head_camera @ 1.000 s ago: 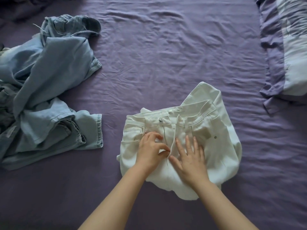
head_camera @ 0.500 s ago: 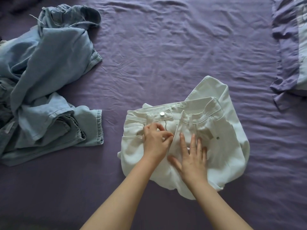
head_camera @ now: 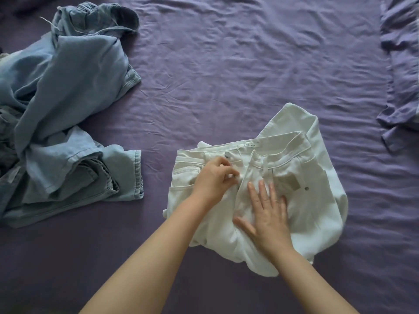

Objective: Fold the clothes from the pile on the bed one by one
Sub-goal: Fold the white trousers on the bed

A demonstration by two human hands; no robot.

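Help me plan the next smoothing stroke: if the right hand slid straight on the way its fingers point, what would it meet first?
The right hand lies flat on the white jeans, fingers pointing up the bed. Going straight on, it would probably first meet the pocket seam, then the waistband; height is hard to judge.

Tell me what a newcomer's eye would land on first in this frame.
The white trousers stand out first, bright against the purple sheet, low and right of centre. Both hands are on them: the left hand pinches at the fly, the right hand lies flat beside it. At far left sits a rumpled pile of blue denim clothes.
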